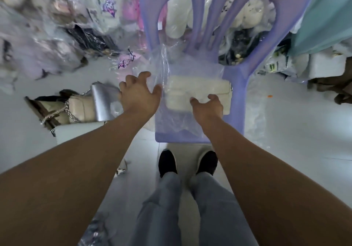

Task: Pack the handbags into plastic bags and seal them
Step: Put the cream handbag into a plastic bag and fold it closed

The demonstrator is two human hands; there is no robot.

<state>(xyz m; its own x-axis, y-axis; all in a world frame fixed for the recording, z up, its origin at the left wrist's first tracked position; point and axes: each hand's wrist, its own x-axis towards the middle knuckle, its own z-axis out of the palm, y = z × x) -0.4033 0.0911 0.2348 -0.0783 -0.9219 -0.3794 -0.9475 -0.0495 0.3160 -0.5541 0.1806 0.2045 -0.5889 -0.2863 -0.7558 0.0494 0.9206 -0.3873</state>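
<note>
While our left hand [140, 91] hovers claw-like at the left edge of the seat, fingers spread and half curled, its thumb touches the crinkled clear plastic bag [190, 70]; we cannot tell whether it has any plastic pinched. Our right hand [207, 105] curls thumb and fingers over the near edge of the white rectangular handbag [196, 89], gripping it through the film. That handbag lies inside the bag, across the seat of the lilac plastic chair [238, 97], reaching toward the seat's right edge. Left of the chair, on the pale tiled floor [295, 131], a silver handbag [102, 101] leans against a beige quilted handbag with a metal chain [80, 108].
</note>
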